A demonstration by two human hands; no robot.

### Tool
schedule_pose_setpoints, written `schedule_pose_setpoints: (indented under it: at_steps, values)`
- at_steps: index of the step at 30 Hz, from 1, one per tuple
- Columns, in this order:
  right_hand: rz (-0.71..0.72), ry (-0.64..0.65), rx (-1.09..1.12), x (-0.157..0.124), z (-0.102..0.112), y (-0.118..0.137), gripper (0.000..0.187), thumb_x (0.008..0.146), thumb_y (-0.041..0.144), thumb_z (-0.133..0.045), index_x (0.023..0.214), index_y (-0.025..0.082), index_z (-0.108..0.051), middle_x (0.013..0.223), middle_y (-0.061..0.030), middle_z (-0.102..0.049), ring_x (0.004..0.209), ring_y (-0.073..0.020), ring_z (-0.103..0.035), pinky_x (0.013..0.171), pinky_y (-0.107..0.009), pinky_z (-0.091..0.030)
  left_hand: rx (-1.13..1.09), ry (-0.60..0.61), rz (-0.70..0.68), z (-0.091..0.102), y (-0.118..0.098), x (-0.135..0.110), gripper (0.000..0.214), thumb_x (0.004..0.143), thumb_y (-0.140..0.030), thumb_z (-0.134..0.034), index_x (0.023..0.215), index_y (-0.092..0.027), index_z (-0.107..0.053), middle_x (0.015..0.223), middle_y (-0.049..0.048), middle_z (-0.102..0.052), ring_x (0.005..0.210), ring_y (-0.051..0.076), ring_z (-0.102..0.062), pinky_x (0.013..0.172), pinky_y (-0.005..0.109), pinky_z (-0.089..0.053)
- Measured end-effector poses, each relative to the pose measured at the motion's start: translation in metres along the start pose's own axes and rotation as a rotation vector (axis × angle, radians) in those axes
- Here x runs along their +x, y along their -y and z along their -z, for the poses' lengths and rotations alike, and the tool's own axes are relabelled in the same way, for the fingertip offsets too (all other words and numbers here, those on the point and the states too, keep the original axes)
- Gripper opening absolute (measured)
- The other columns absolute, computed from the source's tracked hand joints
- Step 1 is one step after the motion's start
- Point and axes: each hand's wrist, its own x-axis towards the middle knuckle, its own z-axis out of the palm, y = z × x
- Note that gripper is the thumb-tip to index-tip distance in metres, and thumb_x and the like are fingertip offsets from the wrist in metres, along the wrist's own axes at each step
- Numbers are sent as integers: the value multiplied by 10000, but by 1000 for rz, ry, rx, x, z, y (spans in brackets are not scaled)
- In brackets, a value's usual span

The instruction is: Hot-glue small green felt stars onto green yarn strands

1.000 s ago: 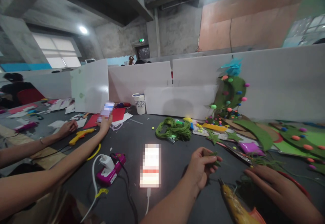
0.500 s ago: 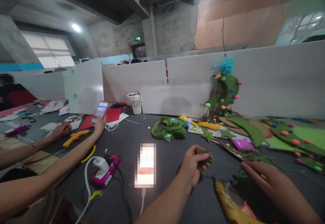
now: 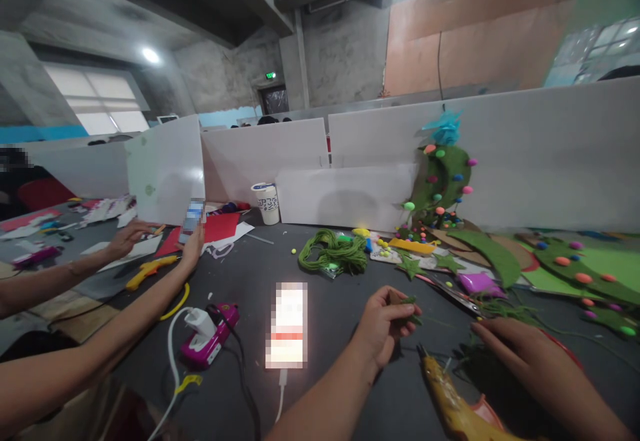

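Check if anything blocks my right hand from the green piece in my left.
Nothing bulky visibly stands between your right hand and the green piece in your left hand. The yellow glue gun lies nearer you, off that path.

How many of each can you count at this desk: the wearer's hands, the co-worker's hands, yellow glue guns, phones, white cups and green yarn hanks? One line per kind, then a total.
Wearer's hands: 2
Co-worker's hands: 2
Glue guns: 2
Phones: 2
Cup: 1
Yarn hank: 1
Total: 10
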Motion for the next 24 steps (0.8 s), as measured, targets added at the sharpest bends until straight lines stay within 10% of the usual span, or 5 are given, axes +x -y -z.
schedule_pose_setpoints:
  at_steps: [24]
  values:
    - [-73, -41, -59, 2, 0, -7, 394, 830, 473, -409, 792, 191, -681, 875, -107, -708, 809, -272, -649, 717, -352, -486, 66, 11, 33, -5, 0, -3, 302, 517, -190, -731, 706, -164, -497, 633, 14, -648, 408, 55, -492, 407, 165, -282]
